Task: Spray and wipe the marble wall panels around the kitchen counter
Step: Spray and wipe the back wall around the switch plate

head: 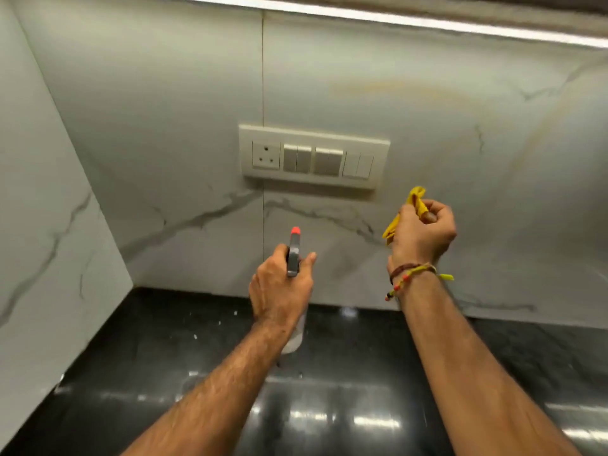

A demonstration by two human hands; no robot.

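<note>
Two hands are raised before the white grey-veined marble wall panel: the left hand grips a clear plastic spray bottle with a grey head and red nozzle, and the right hand is closed around a crumpled yellow cloth. The bottle stands upright over the black polished surface, its nozzle pointing straight ahead at the panel below the cream switch plate. I judge the spray comes next, and the cloth waits just beside, to the right.
</note>
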